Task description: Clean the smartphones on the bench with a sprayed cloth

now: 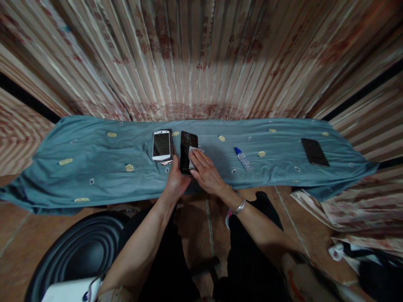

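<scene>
My left hand (178, 178) grips a dark smartphone (188, 140) by its lower left edge and tilts it up over the cloth. Pressed flat against the phone's face, my right hand (204, 171) holds a pale wipe (191, 158) under its fingers. Just left of them, a white smartphone (161, 145) lies face up, partly over a dark flat item. Small shiny metal pieces (166, 162) lie by its lower edge. To the right is a small clear bottle (244, 160) with a blue cap, lying on its side.
A blue-green patterned cloth (94, 151) covers the long narrow table. Far right on it lies a dark flat phone-like item (315, 152). Pleated curtains (201, 63) hang behind. At lower left on the floor stands a round black ribbed object (82, 251), with a white device (71, 291) beside it.
</scene>
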Available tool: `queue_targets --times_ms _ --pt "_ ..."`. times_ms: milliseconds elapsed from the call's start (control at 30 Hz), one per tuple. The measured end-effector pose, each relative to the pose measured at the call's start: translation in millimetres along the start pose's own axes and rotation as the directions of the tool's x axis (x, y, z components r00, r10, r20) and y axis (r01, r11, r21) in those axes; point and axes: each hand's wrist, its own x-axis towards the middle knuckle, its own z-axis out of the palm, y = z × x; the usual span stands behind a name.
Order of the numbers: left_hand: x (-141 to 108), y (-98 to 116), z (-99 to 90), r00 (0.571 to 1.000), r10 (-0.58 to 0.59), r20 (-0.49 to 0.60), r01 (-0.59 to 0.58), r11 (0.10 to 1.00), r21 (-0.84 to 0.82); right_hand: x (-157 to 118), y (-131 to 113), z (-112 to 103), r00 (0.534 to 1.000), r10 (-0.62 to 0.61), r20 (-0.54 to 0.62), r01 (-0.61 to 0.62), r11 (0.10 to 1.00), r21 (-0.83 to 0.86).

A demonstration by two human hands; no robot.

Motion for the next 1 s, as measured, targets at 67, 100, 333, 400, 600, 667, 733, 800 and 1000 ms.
queue_targets --times_ms 67,100,333,400,600,667,733,800,1000 --pt "-0.3 -4.0 0.7 0.999 -0.028 0.018 0.028 1.0 0.007 1.4 3.0 -0.9 1.0 0.011 -0.01 -0.011 1.0 -0.002" --pt "0.0 -5.4 0.3 0.999 -0.033 0.021 0.032 0.999 0.012 1.4 2.8 -1.0 1.0 0.01 -0.011 -0.01 1.0 -0.003" --pt "4.0 -2.8 -7.7 0.998 0.046 -0.041 -0.043 0.997 0.066 -9.0 -21.3 5.7 0.993 -0.104 0.049 0.102 0.994 0.048" --pt "4.1 -1.2 -8.5 0.998 0.021 -0.052 -0.017 0.996 0.082 -11.6 -27.0 7.9 0.99 -0.133 0.054 0.13 0.99 0.057" --pt "1.3 -12.4 -6.1 0.998 0.005 -0.064 0.001 0.996 0.091 -5.6 -21.4 2.5 0.989 -0.14 0.036 0.139 0.989 0.048" --pt "-1.5 -19.5 -4.8 1.0 -0.006 -0.013 0.007 0.996 0.087 0.2 -14.2 -3.0 0.993 -0.116 0.007 0.115 0.993 0.037" --pt "-5.1 -25.4 -3.5 0.998 -0.061 0.016 0.059 0.992 0.113 6.3 -6.1 -8.3 0.996 -0.081 -0.03 0.082 0.996 0.023" --pt "-8.8 -29.0 -2.1 0.995 -0.103 -0.004 0.102 0.982 0.157 11.7 2.0 -12.1 0.997 -0.046 -0.065 0.047 0.999 0.009" --pt "-13.0 -33.3 -0.7 0.996 -0.094 -0.006 0.092 0.954 0.284 21.7 21.2 -13.6 0.99 0.045 -0.133 -0.043 0.999 0.017"
